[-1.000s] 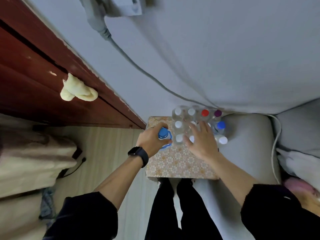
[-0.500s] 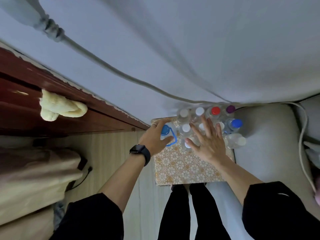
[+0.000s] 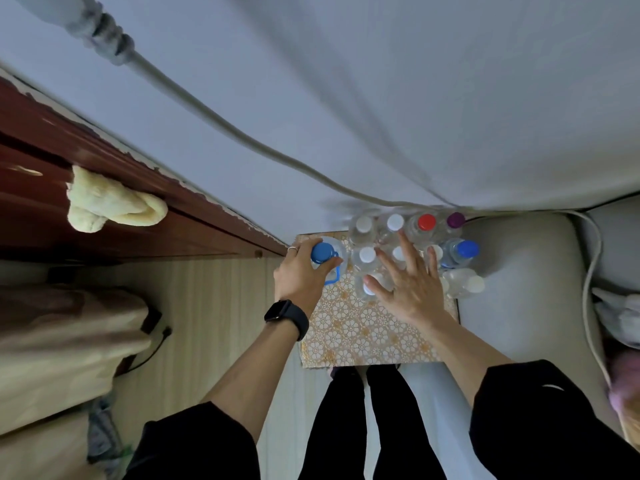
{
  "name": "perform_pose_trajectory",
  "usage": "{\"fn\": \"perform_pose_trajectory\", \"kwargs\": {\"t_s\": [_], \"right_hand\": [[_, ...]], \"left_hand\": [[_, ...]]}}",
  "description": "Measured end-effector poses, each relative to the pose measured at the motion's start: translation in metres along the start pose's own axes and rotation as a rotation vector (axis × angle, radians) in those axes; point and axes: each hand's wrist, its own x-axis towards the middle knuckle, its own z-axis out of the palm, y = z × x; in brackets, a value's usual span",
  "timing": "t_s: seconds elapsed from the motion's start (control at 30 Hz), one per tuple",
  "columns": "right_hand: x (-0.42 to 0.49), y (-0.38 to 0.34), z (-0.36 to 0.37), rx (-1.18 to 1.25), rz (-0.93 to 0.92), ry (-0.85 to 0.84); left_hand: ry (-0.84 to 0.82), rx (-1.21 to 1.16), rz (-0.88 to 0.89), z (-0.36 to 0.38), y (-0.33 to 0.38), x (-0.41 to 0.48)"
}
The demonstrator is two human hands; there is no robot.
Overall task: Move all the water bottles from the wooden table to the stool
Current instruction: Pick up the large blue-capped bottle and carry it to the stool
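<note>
A stool (image 3: 363,336) with a floral patterned top stands below me, against the wall. Several clear water bottles crowd its far end, with white caps (image 3: 394,221), a red cap (image 3: 426,222), a purple cap (image 3: 455,220) and a blue cap (image 3: 467,249). My left hand (image 3: 301,275) is closed around a bottle with a blue cap and blue handle (image 3: 322,253) at the stool's far left corner. My right hand (image 3: 408,282) hovers flat over the white-capped bottles, fingers spread, holding nothing. The wooden table is not in view.
A dark red wooden cabinet (image 3: 104,174) with a pale yellow cloth (image 3: 107,202) runs along the left. A grey cable (image 3: 242,133) crosses the wall. A grey cushion (image 3: 526,306) lies right of the stool. My legs (image 3: 374,424) stand at its near edge. Beige bedding (image 3: 59,348) lies left.
The view has shifted closer. My right hand has opened and spread flat over the bottles. My left hand still grips the blue-capped bottle at the stool's corner.
</note>
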Motion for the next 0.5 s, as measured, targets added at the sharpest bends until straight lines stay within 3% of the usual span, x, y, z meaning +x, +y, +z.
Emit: {"fn": "perform_pose_trajectory", "kwargs": {"t_s": [0.5], "right_hand": [[-0.001, 0.002, 0.004, 0.07, -0.024, 0.074]], "left_hand": [[0.092, 0.005, 0.058, 0.006, 0.019, 0.039]]}}
